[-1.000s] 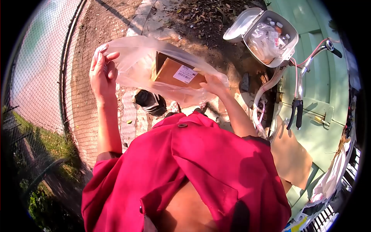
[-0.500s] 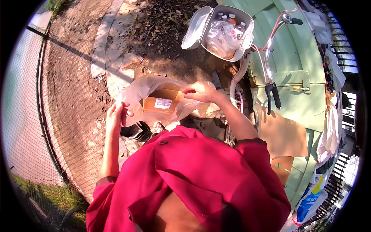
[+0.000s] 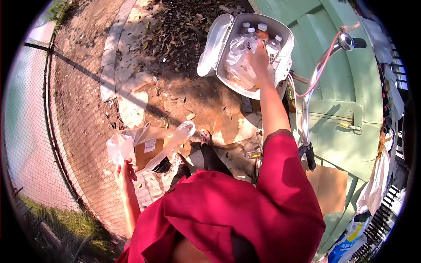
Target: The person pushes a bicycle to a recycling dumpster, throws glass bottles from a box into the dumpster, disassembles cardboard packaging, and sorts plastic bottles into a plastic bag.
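Observation:
At the lower left, my left hand (image 3: 126, 171) pinches the rim of a clear plastic bag (image 3: 119, 147). Inside that bag is a cardboard box (image 3: 147, 158) with a white label. My right hand (image 3: 258, 58) reaches into an open white bin (image 3: 286, 65) at the upper middle, its fingers against a clear plastic bag of items (image 3: 239, 59). Those fingertips are partly lost against the plastic, so their grip cannot be made out. Several capped bottles, one with orange contents (image 3: 262, 33), stand beside that bag in the bin.
Bicycle handlebars (image 3: 313, 83) rise to the right of the bin, before a green metal surface (image 3: 337, 101). A cardboard sheet (image 3: 326, 188) leans at the lower right. A mesh fence (image 3: 28, 118) runs along the left. Dry leaves (image 3: 175, 35) lie on the ground ahead.
My right hand has left the bag with the box and moved up and right into the white bin. My left hand still holds that bag, now lower and further left.

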A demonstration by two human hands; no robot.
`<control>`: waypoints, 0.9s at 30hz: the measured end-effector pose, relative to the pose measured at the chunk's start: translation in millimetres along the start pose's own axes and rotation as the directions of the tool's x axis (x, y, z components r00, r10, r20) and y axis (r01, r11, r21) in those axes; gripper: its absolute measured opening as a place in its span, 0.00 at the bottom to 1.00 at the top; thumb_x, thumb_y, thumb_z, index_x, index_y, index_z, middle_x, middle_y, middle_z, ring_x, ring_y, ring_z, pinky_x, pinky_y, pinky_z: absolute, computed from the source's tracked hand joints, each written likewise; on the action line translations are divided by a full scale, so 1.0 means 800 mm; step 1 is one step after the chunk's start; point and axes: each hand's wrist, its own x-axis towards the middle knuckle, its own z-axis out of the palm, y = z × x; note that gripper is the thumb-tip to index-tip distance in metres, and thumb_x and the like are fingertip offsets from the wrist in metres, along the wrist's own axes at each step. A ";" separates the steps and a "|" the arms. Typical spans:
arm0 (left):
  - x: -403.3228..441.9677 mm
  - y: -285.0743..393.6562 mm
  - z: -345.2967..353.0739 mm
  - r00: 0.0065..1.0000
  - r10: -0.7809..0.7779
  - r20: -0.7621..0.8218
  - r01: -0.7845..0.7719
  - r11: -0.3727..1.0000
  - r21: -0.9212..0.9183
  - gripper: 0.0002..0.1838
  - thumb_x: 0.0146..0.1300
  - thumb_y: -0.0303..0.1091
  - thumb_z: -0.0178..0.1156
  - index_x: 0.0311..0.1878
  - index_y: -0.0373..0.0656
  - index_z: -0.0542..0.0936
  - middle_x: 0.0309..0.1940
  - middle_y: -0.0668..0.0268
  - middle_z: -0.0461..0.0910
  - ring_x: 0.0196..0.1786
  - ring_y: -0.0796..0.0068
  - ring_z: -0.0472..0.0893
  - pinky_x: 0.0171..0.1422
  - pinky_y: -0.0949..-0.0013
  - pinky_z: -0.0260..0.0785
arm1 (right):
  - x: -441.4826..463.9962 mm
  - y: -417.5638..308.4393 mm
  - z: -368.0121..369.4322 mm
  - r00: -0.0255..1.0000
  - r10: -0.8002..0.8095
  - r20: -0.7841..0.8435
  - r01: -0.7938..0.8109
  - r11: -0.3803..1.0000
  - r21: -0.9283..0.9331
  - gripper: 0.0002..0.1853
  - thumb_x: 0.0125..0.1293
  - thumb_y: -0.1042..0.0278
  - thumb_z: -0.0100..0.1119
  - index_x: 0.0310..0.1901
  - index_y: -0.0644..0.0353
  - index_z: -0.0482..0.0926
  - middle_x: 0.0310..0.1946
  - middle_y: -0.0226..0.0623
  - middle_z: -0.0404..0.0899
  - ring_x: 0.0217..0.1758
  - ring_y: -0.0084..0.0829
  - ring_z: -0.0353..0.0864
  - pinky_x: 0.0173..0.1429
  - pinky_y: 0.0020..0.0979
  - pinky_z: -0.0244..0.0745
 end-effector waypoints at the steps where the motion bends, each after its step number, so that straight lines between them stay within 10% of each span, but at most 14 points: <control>1: -0.003 -0.001 0.004 1.000 -0.008 -0.017 0.008 1.000 0.005 0.13 0.64 0.40 0.49 0.37 0.39 0.76 0.18 0.65 0.76 0.11 0.86 0.63 0.14 0.84 0.51 | 0.016 -0.007 0.000 0.998 0.050 -0.030 -0.051 0.998 -0.035 0.31 0.45 0.66 0.60 0.54 0.58 0.63 0.52 0.45 0.66 0.57 0.46 0.64 0.57 0.45 0.59; 5: -0.011 0.004 0.018 0.998 -0.012 -0.064 0.014 0.999 0.029 0.13 0.64 0.39 0.49 0.37 0.39 0.75 0.19 0.64 0.76 0.11 0.86 0.63 0.13 0.83 0.51 | 0.049 0.012 0.020 0.988 -0.073 -0.134 0.045 0.979 -0.201 0.13 0.48 0.70 0.55 0.38 0.58 0.72 0.37 0.41 0.73 0.46 0.44 0.71 0.49 0.45 0.65; 9: -0.008 0.012 0.036 0.998 -0.015 -0.063 0.019 0.997 0.069 0.13 0.64 0.40 0.48 0.37 0.39 0.75 0.19 0.63 0.76 0.11 0.85 0.62 0.13 0.83 0.51 | 0.075 0.048 0.007 0.976 0.068 -0.207 -0.063 0.998 0.030 0.03 0.50 0.69 0.54 0.24 0.56 0.73 0.30 0.38 0.73 0.36 0.40 0.74 0.40 0.40 0.69; 15: -0.013 0.013 0.064 0.998 -0.054 -0.043 0.058 0.993 0.107 0.15 0.65 0.42 0.46 0.37 0.39 0.75 0.18 0.64 0.76 0.11 0.84 0.62 0.14 0.82 0.51 | 0.092 0.056 0.022 0.954 -0.016 -0.299 -0.054 0.973 -0.224 0.22 0.47 0.70 0.55 0.49 0.53 0.69 0.49 0.41 0.68 0.57 0.41 0.64 0.59 0.43 0.57; 16: -0.017 0.012 0.070 0.998 -0.049 -0.040 0.053 0.991 0.123 0.15 0.65 0.42 0.47 0.37 0.39 0.75 0.18 0.64 0.76 0.11 0.85 0.62 0.14 0.82 0.51 | 0.101 0.055 0.019 0.988 0.033 -0.148 -0.068 0.968 -0.241 0.29 0.42 0.70 0.58 0.51 0.54 0.64 0.53 0.45 0.64 0.62 0.46 0.57 0.63 0.52 0.46; 21: -0.029 0.004 0.087 0.991 -0.133 -0.032 0.136 0.979 0.151 0.15 0.64 0.44 0.48 0.37 0.41 0.75 0.19 0.63 0.77 0.11 0.84 0.62 0.13 0.82 0.52 | 0.141 0.045 -0.022 0.826 0.367 0.428 -0.224 0.910 -0.349 0.35 0.50 0.61 0.52 0.62 0.54 0.54 0.59 0.40 0.63 0.64 0.38 0.59 0.64 0.45 0.49; 27: -0.030 0.003 0.099 0.990 -0.138 -0.017 0.139 0.978 0.153 0.15 0.65 0.43 0.47 0.37 0.40 0.74 0.20 0.63 0.77 0.11 0.84 0.63 0.13 0.81 0.52 | 0.137 0.051 -0.021 0.850 0.254 0.462 -0.095 0.936 -0.340 0.17 0.48 0.64 0.53 0.41 0.61 0.74 0.41 0.46 0.76 0.48 0.42 0.75 0.49 0.38 0.69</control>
